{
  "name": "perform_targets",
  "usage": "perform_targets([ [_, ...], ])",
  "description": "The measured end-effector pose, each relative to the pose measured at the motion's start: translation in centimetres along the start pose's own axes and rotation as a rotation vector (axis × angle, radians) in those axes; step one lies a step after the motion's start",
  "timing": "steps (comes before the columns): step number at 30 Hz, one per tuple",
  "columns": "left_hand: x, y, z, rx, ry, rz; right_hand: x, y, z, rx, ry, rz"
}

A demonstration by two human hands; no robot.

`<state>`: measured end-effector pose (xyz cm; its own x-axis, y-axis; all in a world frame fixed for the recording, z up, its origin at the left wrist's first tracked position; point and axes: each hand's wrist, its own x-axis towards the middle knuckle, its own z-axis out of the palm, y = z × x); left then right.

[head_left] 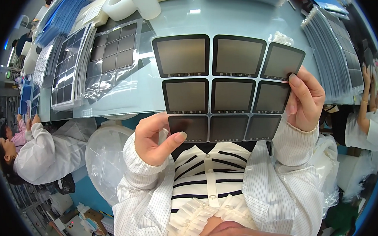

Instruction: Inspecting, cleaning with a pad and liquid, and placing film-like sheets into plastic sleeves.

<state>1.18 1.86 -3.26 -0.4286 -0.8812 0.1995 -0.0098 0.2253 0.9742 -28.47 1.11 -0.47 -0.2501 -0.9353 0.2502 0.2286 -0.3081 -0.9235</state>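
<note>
Between my two hands I hold up a thin sheet of dark rectangular panels, set in three rows of three. Each panel has a black border, a smoky grey-brown middle and a strip of small marks along its lower edge. My left hand pinches the sheet's lower left corner, thumb on the near face. At the upper right, my right hand grips the edge with its thumb on the face and the other fingers curled behind. The sheet is tilted above the table's near edge, and light reflects off its upper panels.
A similar panel sheet in clear film lies on the glossy table, beside a stack of panel sheets. White rolls stand behind. Another tall stack is at right, near crumpled white material. Other people work at both sides.
</note>
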Motion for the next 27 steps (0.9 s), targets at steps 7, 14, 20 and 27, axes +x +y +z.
perform_targets([
  [7,-0.3,0.4,-0.4,0.009,-0.027,0.013,-0.4,0.3,0.7,0.001,0.014,0.011],
  [14,0.0,0.3,-1.2,0.029,-0.06,-0.056,0.1,1.2,1.1,0.018,0.029,0.055],
  [20,0.7,0.7,-1.1,0.042,-0.057,-0.096,0.7,1.8,1.0,0.026,0.044,0.088],
  [27,1.2,0.9,-0.2,0.039,-0.074,-0.087,0.2,1.4,-0.6,0.057,0.065,0.085],
])
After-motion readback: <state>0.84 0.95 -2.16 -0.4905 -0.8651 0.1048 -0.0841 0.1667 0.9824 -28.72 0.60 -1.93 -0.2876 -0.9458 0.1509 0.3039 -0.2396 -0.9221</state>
